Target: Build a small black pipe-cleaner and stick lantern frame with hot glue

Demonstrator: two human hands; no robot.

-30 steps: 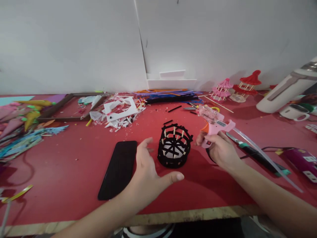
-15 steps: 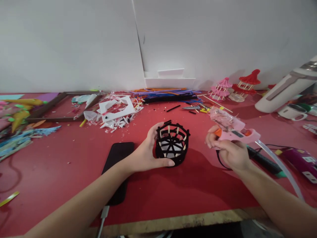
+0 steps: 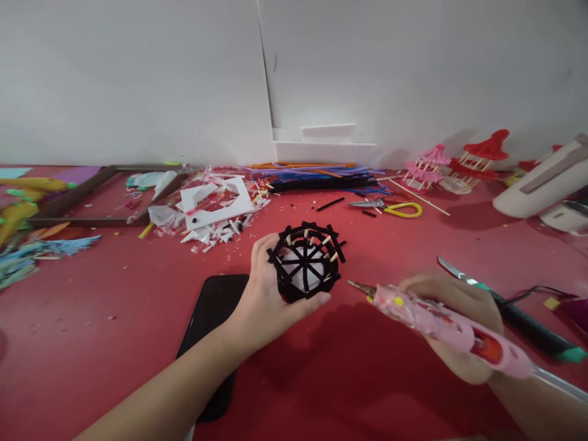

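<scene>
My left hand is closed round the left side of a small round black frame, its thumb along the near edge. Short pale sticks stand inside the frame's ring, and black spokes cross over a whitish base. In my right hand is a pink hot glue gun, with a clear glue stick coming out of its back end. The gun's metal nozzle points left, just right of the frame and apart from it. My right fingers are partly hidden behind the gun.
A black phone lies beneath my left forearm. To the right is a soldering-iron-like or knife-like tool with a dark handle. Yellow-handled scissors, fuzzy stems, white scraps and small pagoda models lie farther back.
The glue gun has swung round and come nearer, its nozzle now pointing at the black frame. My left hand has tilted the frame and shifted it slightly left.
</scene>
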